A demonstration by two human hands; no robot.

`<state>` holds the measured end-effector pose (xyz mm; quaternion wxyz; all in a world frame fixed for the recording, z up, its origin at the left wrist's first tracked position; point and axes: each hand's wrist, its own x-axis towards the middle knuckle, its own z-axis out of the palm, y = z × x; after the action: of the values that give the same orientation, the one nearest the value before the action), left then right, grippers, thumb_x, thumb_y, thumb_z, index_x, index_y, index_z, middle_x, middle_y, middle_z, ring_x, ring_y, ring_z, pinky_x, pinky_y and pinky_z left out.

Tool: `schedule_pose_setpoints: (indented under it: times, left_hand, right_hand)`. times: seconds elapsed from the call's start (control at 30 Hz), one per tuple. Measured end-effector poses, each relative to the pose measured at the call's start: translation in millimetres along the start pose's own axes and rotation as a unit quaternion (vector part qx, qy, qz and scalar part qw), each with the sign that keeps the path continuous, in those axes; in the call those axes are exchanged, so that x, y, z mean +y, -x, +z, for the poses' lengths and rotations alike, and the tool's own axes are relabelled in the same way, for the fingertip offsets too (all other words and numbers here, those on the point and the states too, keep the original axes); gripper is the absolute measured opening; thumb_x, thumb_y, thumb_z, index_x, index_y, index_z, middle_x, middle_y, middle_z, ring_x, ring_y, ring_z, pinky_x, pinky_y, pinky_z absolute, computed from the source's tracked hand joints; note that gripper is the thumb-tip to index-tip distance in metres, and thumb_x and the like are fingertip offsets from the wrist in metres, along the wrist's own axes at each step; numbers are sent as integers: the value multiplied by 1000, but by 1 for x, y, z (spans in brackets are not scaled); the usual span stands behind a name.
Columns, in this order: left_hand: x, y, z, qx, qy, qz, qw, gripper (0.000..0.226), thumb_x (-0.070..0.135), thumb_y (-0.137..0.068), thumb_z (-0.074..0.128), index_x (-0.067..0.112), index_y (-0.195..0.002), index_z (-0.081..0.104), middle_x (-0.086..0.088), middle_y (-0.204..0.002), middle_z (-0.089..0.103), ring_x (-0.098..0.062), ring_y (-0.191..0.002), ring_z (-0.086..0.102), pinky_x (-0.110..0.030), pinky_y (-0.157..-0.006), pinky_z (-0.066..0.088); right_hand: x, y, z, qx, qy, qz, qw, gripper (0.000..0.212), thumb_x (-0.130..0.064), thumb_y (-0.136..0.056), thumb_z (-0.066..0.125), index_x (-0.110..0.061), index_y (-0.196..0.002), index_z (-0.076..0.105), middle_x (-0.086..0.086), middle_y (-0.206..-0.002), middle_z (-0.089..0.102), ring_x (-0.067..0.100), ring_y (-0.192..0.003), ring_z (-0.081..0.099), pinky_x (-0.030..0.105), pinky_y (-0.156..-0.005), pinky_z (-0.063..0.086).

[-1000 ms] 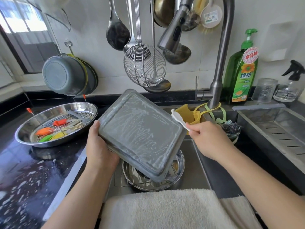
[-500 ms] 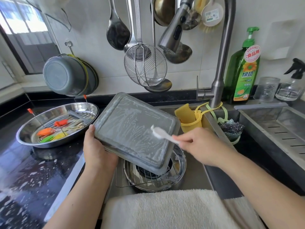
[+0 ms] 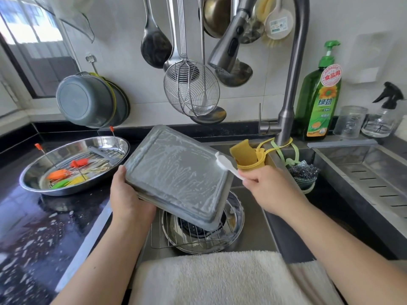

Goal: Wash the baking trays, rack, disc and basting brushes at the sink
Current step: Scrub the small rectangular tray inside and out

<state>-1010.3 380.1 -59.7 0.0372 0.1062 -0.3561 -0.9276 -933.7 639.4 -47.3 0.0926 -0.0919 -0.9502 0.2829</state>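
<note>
A grey rectangular baking tray, bottom up and streaked with soap foam, is tilted over the sink. My left hand grips its left edge. My right hand pinches a white scrub brush, whose head touches the tray's upper right edge. Under the tray, a wire rack and a round steel disc lie in the sink. On the counter at left, an oval steel tray holds several basting brushes with orange, red and green heads.
The tall faucet rises behind the sink, its spray head hanging above the tray. A yellow holder with a sponge hangs beside it. Green dish soap, a jar and a spray bottle stand at right. A towel covers the sink's front edge.
My right hand swept the white brush from the tray's right edge to its middle, then back to the upper right edge. The tray shifted slightly in my left hand.
</note>
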Motion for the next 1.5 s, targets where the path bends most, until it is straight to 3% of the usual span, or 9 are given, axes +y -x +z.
schedule_pose_setpoints:
  times: [0.13,0.3,0.47,0.67,0.83,1.03,1.23,1.4,1.5]
  left_hand:
    - [1,1,2,2,2,3,1000,39,42,-105,50,16,-131,65,-11,-116,77,-31,-106,75,-53,-105,52]
    - [0,3,8,-2,-8,0,1000,38,41,-105,52,16,-130,65,-10,-113,78,-29,-103,76,-52,-100,55]
    - [-2,4,10,0,-6,-4,1000,39,41,-105,53,15,-131,64,-12,-115,77,-31,-102,76,-52,-97,56]
    - [-4,12,7,-36,-25,-18,999,37,43,-108,46,16,-124,66,-10,-109,79,-26,-98,77,-43,-84,60]
    - [-5,7,4,-38,-12,-12,999,38,42,-108,47,15,-129,65,-12,-118,76,-29,-107,75,-51,-101,55]
    - [-7,1,4,-43,0,-27,999,37,44,-107,49,17,-125,67,-10,-111,78,-29,-102,76,-51,-100,55]
    - [-10,3,5,-60,0,-41,997,41,45,-107,47,15,-127,68,-13,-118,76,-32,-108,74,-54,-105,52]
    - [-15,5,10,-69,-16,-36,997,42,43,-107,48,15,-133,65,-14,-124,74,-33,-112,73,-54,-106,51]
    - [-17,4,10,-71,-18,-33,997,43,43,-107,48,14,-135,63,-15,-127,72,-33,-114,72,-53,-104,52]
  right_hand:
    - [-17,9,16,-111,-58,-56,991,32,-26,-103,58,-43,-129,66,-8,-64,60,9,-50,38,27,-47,30]
    - [-1,-6,3,16,14,-2,1000,35,-25,-105,53,-40,-136,63,-6,-75,59,10,-57,46,25,-46,33]
    - [-22,13,18,-91,-27,-73,993,33,-29,-104,56,-44,-132,63,-6,-68,60,9,-49,40,25,-45,31]
    - [-2,-1,-1,25,53,-3,998,37,-26,-106,50,-42,-138,60,-4,-71,58,12,-52,43,22,-44,33]
    - [-37,8,24,-78,-8,-85,993,36,-27,-104,55,-45,-135,60,-10,-52,50,7,-40,32,19,-41,23]
    - [-16,-7,6,27,85,-6,996,37,-30,-107,48,-44,-140,56,-7,-63,53,9,-48,38,18,-40,25]
    - [-27,5,24,-23,22,-110,993,39,-29,-105,52,-48,-139,53,-5,-63,52,7,-48,37,20,-44,27]
    - [-12,-7,13,38,67,-30,997,39,-29,-107,47,-40,-144,54,-11,-70,48,6,-54,41,20,-42,27]
    - [-30,6,30,-16,19,-117,993,41,-30,-106,48,-44,-145,50,-4,-80,53,9,-63,45,24,-51,31]
